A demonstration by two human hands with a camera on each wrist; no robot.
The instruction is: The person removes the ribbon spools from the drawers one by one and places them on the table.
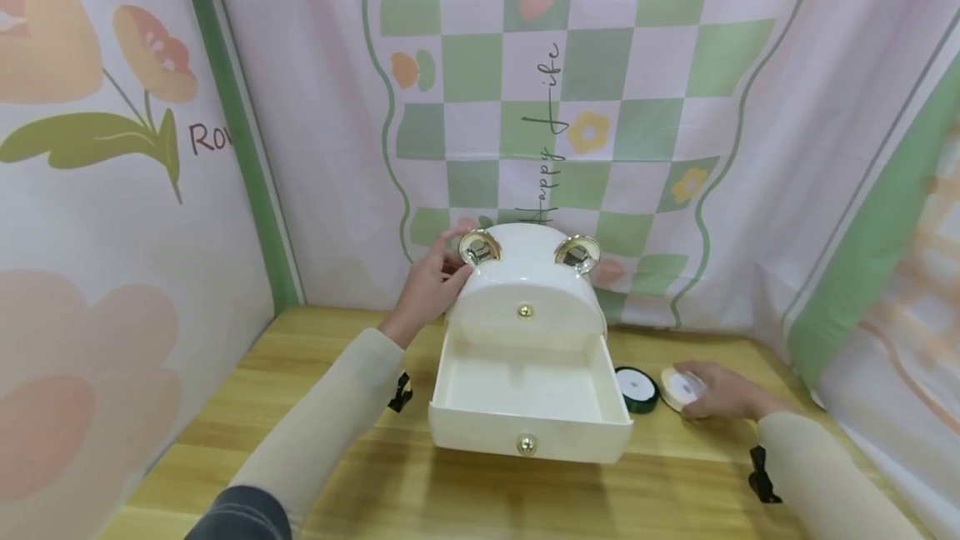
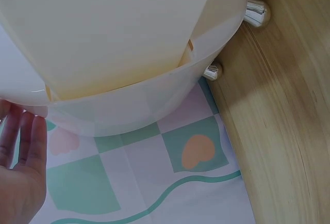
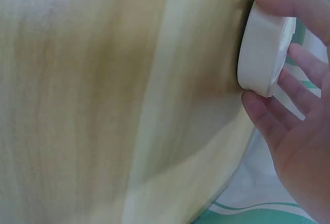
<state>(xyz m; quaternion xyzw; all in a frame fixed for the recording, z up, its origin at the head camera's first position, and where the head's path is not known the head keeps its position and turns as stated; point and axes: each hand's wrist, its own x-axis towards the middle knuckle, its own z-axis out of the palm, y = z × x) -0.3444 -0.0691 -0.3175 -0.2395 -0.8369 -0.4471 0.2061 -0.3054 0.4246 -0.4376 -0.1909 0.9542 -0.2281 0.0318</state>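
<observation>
At four o'clock from the white drawer box (image 1: 551,298) that the left hand (image 1: 431,285) is gripping, the right hand (image 1: 723,391) is pinching the cream ribbon spool (image 1: 677,388), closeness perhaps risking bumping the green ribbon spool (image 1: 637,386).

The wood-grain tabletop (image 1: 675,494) carries a white box (image 1: 525,273) with its drawer (image 1: 525,386) pulled out, standing on shiny feet (image 2: 256,12) near the middle of the back edge. Toward the right edge lie a dark green roll (image 1: 636,390) and, just beside it, a cream roll (image 1: 678,390).
</observation>
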